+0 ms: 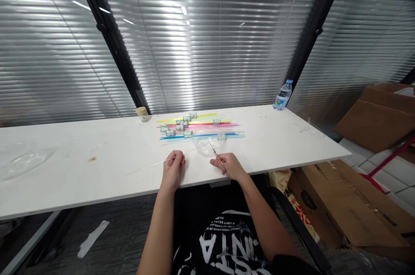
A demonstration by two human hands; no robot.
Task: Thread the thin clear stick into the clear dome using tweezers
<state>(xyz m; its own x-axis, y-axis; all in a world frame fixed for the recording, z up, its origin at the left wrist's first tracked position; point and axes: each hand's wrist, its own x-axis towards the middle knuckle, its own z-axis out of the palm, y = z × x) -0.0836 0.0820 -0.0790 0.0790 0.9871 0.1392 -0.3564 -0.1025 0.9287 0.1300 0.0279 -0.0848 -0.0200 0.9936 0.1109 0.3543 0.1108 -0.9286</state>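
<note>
White mirrored lettering on black shirt (223, 240), unreadable; water bottle (282, 96) label blurred.

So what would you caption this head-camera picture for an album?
Left hand pinches a clear straw, right hand holds scissors, coloured straws behind on a white table.

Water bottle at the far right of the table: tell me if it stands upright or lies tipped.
Upright: the water bottle stands on its base, cap on top.
</note>
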